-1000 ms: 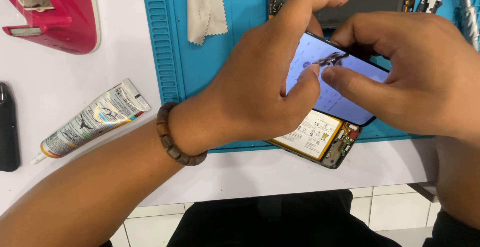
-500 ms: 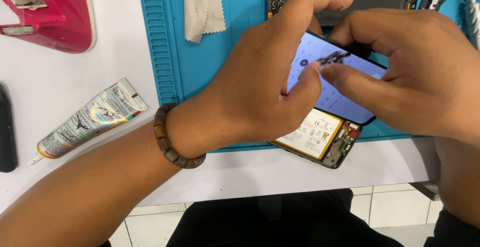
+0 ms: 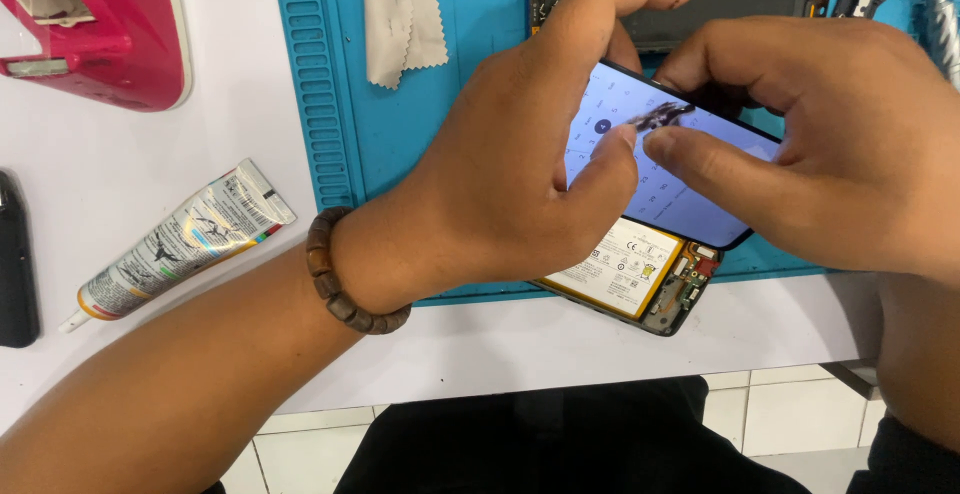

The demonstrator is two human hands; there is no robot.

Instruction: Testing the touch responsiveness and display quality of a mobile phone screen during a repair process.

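At frame centre, the left hand [image 3: 500, 174] and right hand [image 3: 840, 144] both grip the lit phone screen [image 3: 650, 169], thumbs pressing its glass, above the blue mat [image 3: 400, 134].

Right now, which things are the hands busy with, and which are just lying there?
In use:
- left hand and right hand, both gripping the lit phone screen
- opened phone body with its battery showing, under the screen
- blue work mat beneath them

Just lying about:
- glue tube
- small grey cloth
- pink tray
- black object at the table edge
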